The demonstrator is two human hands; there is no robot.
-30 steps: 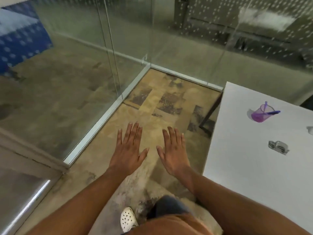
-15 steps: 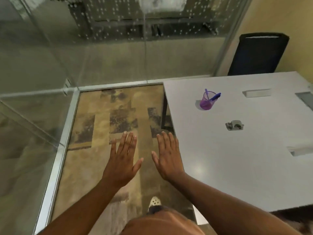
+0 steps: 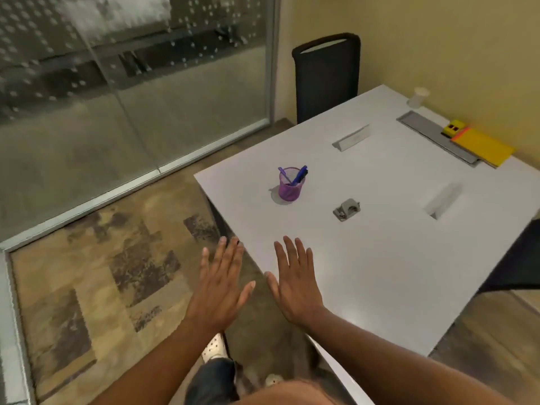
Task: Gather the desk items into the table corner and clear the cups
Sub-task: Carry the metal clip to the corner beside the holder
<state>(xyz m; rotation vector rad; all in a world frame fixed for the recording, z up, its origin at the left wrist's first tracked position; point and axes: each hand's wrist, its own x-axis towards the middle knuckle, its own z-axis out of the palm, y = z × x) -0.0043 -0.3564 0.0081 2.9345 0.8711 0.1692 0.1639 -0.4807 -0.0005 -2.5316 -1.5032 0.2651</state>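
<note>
Left hand (image 3: 217, 290), right hand (image 3: 295, 283) flat, fingers spread, grasping nothing; pen cup (image 3: 289, 187), stapler (image 3: 346, 209) scattered, awaiting gathering.

right hand (image 3: 295, 287) now over table (image 3: 380, 273), perhaps touching

both hands, left (image 3: 219, 290) and right (image 3: 295, 285), are flat with straight fingers near the white bench (image 3: 380, 273); a purple pen cup (image 3: 289, 187) stands on it, a grey punch (image 3: 346, 209) nearby.

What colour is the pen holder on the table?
The pen holder is purple mesh, seen best in the head view.
</note>
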